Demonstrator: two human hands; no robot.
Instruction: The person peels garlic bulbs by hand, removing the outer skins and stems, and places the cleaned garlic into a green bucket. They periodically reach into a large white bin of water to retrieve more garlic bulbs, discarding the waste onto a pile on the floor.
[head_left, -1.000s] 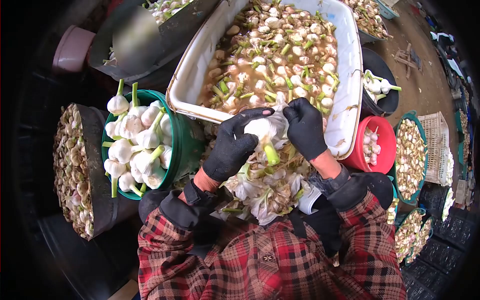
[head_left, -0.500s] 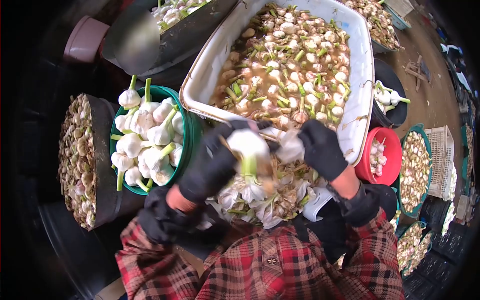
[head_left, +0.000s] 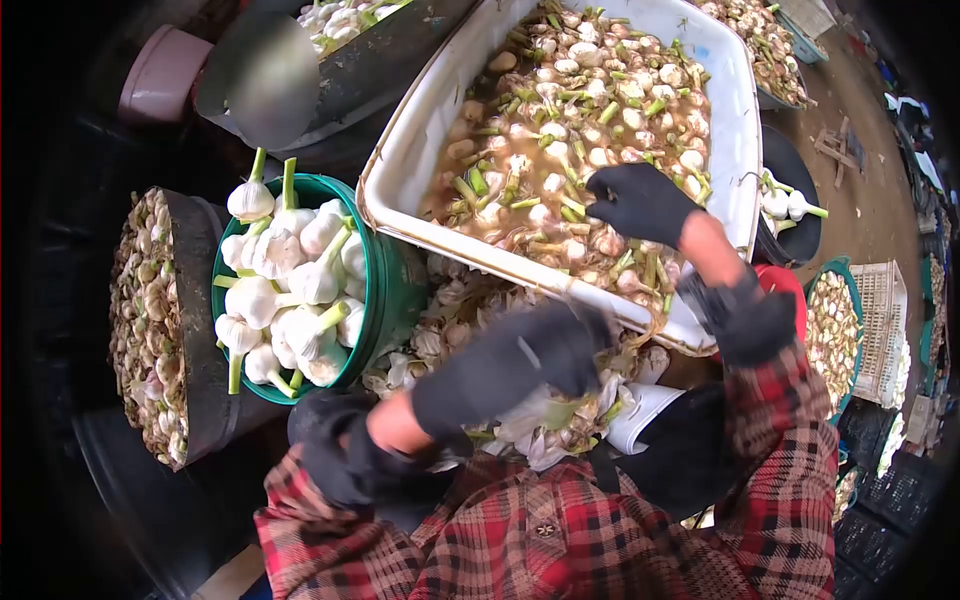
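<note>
My right hand [head_left: 640, 205], in a black glove, is over the near part of a white tub [head_left: 400, 195]. Its fingers are bent and slightly apart, just above garlic bulbs [head_left: 555, 185] lying in brown water, with nothing visible between them. Lower down, my left hand [head_left: 520, 365], also black-gloved, is smeared by motion above a heap of garlic skins and peelings [head_left: 540, 430] in front of me. Whether it holds anything cannot be made out. Beside it on the left, a green bucket [head_left: 395, 290] is heaped with clean white garlic bulbs [head_left: 285, 300] with short green stems.
A dark container of unpeeled garlic [head_left: 150, 330] stands far left. At right are a red bucket [head_left: 785, 290], a black bucket with white bulbs [head_left: 795, 205], a green basket of garlic [head_left: 832, 320] and a cream crate [head_left: 880, 320]. A pink bucket [head_left: 165, 75] stands at upper left.
My right hand has moved up and forward from the peelings to over the tub. My left hand has swung lower and to the right; the white bulb seen between my hands is out of sight.
</note>
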